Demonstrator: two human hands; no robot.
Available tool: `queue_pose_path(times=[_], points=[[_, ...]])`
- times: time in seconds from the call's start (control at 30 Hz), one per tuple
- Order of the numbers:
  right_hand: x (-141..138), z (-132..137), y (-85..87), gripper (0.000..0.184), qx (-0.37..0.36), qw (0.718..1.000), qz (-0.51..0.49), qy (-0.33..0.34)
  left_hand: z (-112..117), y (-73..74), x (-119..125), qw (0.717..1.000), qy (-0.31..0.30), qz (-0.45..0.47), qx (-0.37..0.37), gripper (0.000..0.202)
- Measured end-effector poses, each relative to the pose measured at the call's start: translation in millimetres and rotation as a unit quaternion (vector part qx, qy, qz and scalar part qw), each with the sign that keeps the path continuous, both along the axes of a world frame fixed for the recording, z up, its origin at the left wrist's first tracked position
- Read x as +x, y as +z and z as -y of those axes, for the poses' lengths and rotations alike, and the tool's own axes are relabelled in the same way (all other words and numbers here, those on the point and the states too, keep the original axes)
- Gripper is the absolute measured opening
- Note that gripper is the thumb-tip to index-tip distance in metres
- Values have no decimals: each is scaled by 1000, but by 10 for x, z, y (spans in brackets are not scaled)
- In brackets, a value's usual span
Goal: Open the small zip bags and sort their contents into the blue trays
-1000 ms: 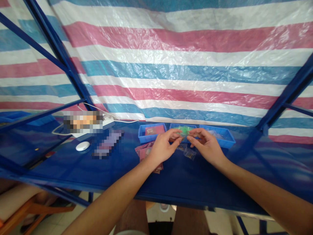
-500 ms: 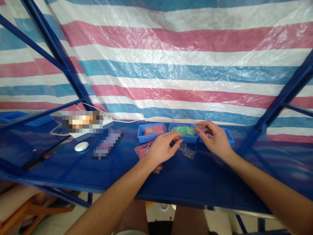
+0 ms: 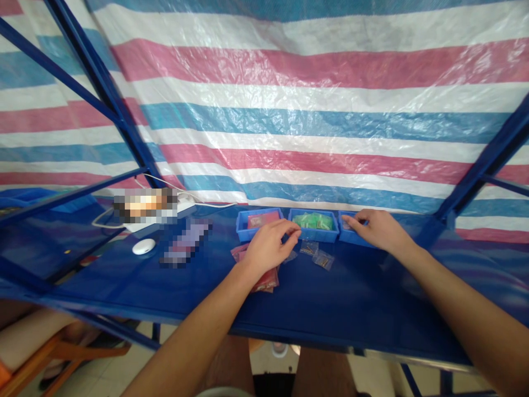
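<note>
My left hand hovers over a pile of pink zip bags, its thumb and index fingertips closed together; whatever they pinch is too small to make out. A clear bag peeks out beneath that hand. Just right of it, two small clear bags of metal pieces lie on the blue table. My right hand reaches into the right blue bin, fingers bent in a pinch. Clear plastic shows by its fingertips, but its grip is partly hidden.
The middle bin holds green packets, the left bin a pink bag. A white round case, a blurred-out flat object and a white power strip lie left. Blue frame posts rise at both sides. A person's arm shows lower left.
My right hand has moved right, from the middle bin's edge to the right bin. My left hand has drawn back slightly left, uncovering more of the small clear bags. The view has shifted slightly.
</note>
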State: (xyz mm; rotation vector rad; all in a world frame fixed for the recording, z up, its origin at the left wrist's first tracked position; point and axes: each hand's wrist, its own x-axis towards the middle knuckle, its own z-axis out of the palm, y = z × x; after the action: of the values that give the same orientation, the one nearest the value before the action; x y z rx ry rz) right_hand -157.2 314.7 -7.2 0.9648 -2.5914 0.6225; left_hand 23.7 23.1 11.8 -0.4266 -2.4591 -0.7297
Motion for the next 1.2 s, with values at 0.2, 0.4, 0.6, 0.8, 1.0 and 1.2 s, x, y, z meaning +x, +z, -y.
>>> queue_pose_path(times=[0.2,0.4,0.6,0.8,1.0,1.2], points=[[143,49,86,56,-26,997,-73,-28,174,83,88,1000,-1,26,-17,26],[362,144,150,50,-92,989,-114,31,184,-24,95,993,-67,81,-55,40],[536,268,116,49,-105,985,-89,105,160,-130,-18,982,-122,111,-90,29],[597,327,87,54,-135,982,-49,122,170,-140,-76,985,-116,107,-74,26],[661,337,117,50,-148,979,-26,141,161,-137,-84,986,-110,106,-71,29],[730,376,132,44,-149,973,-1,175,121,-86,-74,996,-64,53,21,25]])
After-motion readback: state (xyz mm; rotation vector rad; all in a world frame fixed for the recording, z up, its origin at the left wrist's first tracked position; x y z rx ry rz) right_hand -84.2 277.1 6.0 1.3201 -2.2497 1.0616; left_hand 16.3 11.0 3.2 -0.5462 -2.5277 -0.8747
